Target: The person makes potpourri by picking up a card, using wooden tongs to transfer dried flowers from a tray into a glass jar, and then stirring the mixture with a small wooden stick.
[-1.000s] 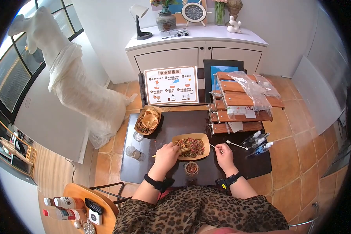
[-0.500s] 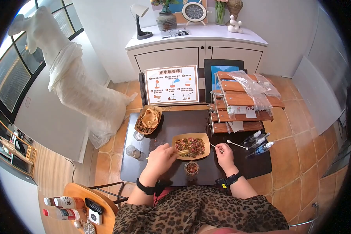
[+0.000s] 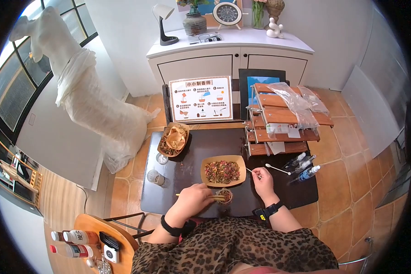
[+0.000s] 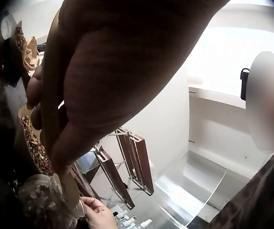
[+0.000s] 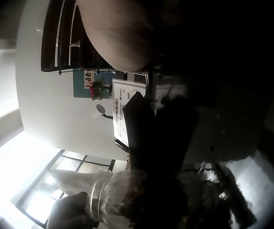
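My left hand grips a pair of wooden tongs, their tips over the mouth of a small glass jar with dried petals inside. In the left wrist view, the tongs reach down at the rim of the jar. Just beyond it, a kraft-paper tray holds a mix of dried flowers. My right hand pinches a thin pale stick beside the tray's right edge. The right wrist view is dark, with the jar at its bottom.
A second paper tray, with dried plants and crumpled paper, stands at the far left. Two clear jars sit near it. On the right lie a white spoon and several spray bottles. Wooden racks and an instruction sign stand behind.
My left hand has drawn the tongs out of the flower tray and brought them toward me, over the glass jar. The right hand has stayed in place.
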A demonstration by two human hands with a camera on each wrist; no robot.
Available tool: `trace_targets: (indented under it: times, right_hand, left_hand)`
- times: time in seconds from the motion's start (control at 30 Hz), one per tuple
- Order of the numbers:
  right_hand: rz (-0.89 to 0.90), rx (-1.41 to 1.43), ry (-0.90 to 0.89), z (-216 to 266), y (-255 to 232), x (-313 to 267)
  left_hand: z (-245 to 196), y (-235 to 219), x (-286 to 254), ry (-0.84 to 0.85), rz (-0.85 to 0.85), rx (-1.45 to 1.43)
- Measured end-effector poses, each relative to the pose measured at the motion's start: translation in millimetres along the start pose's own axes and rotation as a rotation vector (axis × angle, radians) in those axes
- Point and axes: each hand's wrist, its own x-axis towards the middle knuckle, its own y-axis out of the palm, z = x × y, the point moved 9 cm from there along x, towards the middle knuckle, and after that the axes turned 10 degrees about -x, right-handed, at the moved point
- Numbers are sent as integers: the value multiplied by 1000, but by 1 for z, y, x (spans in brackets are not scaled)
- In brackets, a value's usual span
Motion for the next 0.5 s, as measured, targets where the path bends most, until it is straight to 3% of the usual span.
trace_targets:
  times: [0.3,0.5]
  right_hand:
    - [-3,9,-8,-1,1,0]
    - [-4,-16,-16,-1,1,0]
  left_hand:
    - [-8,-8,2,6,-23,-5]
    - [11,-33,11,-92,-186,78]
